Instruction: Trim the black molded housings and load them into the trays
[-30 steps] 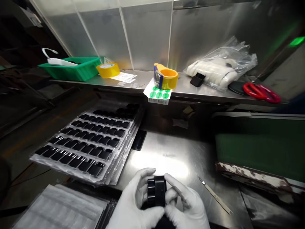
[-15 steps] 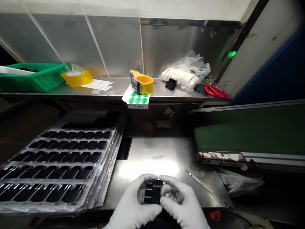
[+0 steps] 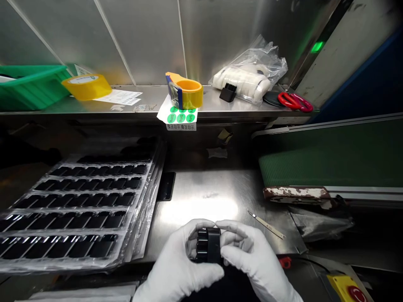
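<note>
Close in, both hands wear white gloves and meet at the bottom centre. The left hand (image 3: pixel 176 268) cups a small black plastic part (image 3: pixel 208 245) from its left side, fingers curled round it. The right hand (image 3: pixel 252 260) pinches the same part from the right, thumb and forefinger on its upper edge. The part sits upright between the two hands, just above the near edge of the steel worktop (image 3: pixel 204 197); ribbed slots show on its left face.

Just right of the hands, a thin metal blade (image 3: pixel 267 225) lies flat and aslant on the worktop, apart from the right hand. Lower right corner: a yellow box with a red button (image 3: pixel 349 289).

To the left, a stack of clear blister trays (image 3: pixel 78 201) holds rows of flat black pieces and overhangs the worktop's left side. A flat black plate (image 3: pixel 166 186) lies just beside the stack's right edge.

Right, mid-distance: a green conveyor belt (image 3: pixel 330 163) with a rusty, chipped end plate.

Farther back, a steel shelf (image 3: pixel 141 107) runs along the wall. On it, left to right: a green bin (image 3: pixel 28 86), a yellow tape roll (image 3: pixel 86 86) touching a paper label sheet (image 3: pixel 119 97), a tape dispenser (image 3: pixel 185 90) standing on a sheet of green stickers (image 3: pixel 179 117) that hangs over the shelf edge, a small black piece (image 3: pixel 228 92), a clear bag (image 3: pixel 248 77) of white items, and red scissors (image 3: pixel 296 102). A green light (image 3: pixel 317 46) glows above the scissors.
</note>
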`<action>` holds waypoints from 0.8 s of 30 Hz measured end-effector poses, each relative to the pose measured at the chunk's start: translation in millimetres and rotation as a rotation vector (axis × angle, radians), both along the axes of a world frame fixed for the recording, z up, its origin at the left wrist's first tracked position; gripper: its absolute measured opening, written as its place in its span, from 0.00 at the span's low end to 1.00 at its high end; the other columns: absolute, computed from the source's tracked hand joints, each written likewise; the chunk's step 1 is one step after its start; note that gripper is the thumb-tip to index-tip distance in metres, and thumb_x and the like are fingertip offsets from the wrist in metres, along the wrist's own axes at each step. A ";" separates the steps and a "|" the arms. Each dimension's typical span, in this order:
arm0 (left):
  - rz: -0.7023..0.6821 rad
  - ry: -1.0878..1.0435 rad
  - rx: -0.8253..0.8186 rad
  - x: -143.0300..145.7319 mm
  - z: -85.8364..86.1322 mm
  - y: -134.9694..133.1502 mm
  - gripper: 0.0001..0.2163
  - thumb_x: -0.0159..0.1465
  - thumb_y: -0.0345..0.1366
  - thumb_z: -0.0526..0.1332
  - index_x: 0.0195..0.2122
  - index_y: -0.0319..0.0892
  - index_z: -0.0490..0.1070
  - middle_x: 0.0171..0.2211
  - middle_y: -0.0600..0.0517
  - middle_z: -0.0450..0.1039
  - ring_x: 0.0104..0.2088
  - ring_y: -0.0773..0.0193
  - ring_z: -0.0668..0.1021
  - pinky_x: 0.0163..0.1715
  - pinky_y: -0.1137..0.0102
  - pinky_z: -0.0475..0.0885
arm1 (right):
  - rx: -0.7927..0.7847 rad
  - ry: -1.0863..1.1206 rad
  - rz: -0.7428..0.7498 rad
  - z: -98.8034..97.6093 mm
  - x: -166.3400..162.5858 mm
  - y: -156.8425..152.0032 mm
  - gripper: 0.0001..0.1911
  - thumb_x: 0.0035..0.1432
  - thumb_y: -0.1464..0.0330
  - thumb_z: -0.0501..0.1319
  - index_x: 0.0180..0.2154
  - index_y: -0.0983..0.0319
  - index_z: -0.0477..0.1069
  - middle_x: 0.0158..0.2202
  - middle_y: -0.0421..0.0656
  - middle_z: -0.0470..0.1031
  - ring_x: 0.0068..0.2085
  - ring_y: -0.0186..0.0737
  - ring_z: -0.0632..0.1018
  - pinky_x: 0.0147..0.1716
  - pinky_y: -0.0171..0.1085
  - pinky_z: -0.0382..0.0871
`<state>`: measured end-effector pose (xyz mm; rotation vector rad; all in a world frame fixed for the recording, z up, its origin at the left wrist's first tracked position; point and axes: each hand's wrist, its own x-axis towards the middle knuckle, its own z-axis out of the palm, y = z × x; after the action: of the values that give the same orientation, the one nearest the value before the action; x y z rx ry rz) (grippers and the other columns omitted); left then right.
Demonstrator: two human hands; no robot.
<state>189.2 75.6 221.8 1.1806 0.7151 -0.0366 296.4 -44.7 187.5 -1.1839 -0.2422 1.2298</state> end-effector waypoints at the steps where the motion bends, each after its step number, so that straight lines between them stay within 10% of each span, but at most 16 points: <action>1: -0.001 -0.011 0.005 -1.3 -0.3 0.0 0.26 0.45 0.18 0.67 0.46 0.42 0.72 0.42 0.51 0.79 0.42 0.57 0.80 0.42 0.68 0.74 | 0.000 -0.002 0.003 0.6 -0.1 -0.2 0.16 0.46 0.71 0.70 0.40 0.65 0.76 0.22 0.36 0.68 0.25 0.30 0.67 0.28 0.32 0.65; 16: -0.133 -0.208 0.224 -12.0 -12.4 10.7 0.18 0.57 0.27 0.66 0.49 0.50 0.76 0.43 0.49 0.78 0.45 0.53 0.79 0.49 0.61 0.73 | 0.066 0.091 -0.051 -18.4 0.7 -3.0 0.17 0.52 0.61 0.68 0.38 0.68 0.75 0.17 0.39 0.71 0.18 0.27 0.68 0.18 0.27 0.54; 21: -0.082 -0.269 0.393 -7.6 -41.0 25.0 0.24 0.56 0.29 0.67 0.54 0.54 0.71 0.44 0.49 0.77 0.46 0.52 0.78 0.51 0.58 0.72 | -0.004 0.213 -0.155 -31.2 -1.1 -2.0 0.14 0.41 0.65 0.74 0.27 0.66 0.74 0.15 0.39 0.74 0.18 0.29 0.72 0.17 0.26 0.57; 24: -0.018 -0.166 0.218 7.3 -66.7 23.9 0.40 0.41 0.21 0.73 0.56 0.53 0.67 0.56 0.47 0.67 0.53 0.46 0.73 0.53 0.55 0.69 | -0.060 0.166 -0.303 -37.4 -4.6 0.2 0.17 0.34 0.65 0.77 0.25 0.64 0.74 0.17 0.39 0.75 0.20 0.33 0.75 0.20 0.30 0.63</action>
<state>196.6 99.5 155.1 1.3805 0.5724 0.1261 291.8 -44.5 150.1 -1.1158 0.0964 1.0653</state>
